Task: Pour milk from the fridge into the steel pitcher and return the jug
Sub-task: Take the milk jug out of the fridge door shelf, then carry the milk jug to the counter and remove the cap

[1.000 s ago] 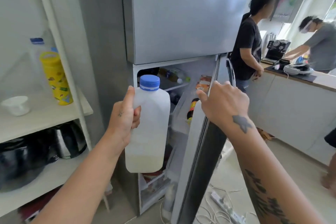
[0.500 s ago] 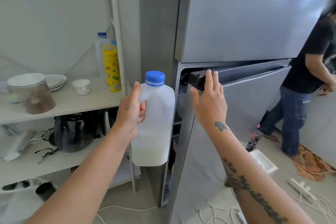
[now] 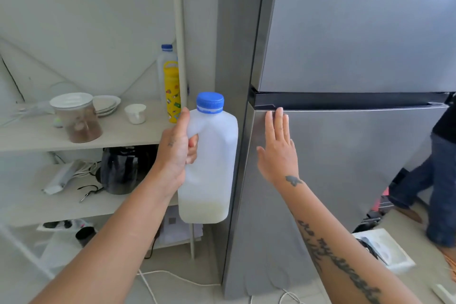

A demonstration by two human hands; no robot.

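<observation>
Two hands up: left hand [image 3: 177,153] curled round milk jug [image 3: 209,168] handle, jug upright w/ cap [image 3: 210,100] on, just beside fridge [image 3: 345,32]; right hand [image 3: 277,153] flat, fingers [image 3: 279,123] straight, on shut btm door [image 3: 357,168].

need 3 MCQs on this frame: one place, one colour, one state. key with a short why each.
1. Where does the yellow bottle stand?
A. On the upper shelf left of the fridge
B. On the floor
C. On the fridge's top

2. What colour is the cap of the milk jug?
A. Red
B. Blue
C. White

3. How is the lower fridge door?
A. Wide open
B. Closed
C. Taken off

Key:
1 A: it stands upright at the shelf's right end, beside the white post.
2 B: the screw cap is plainly blue.
3 B: the door lies flush with the cabinet, the right hand flat on it with straight fingers, while the left hand grips the milk jug.
</observation>
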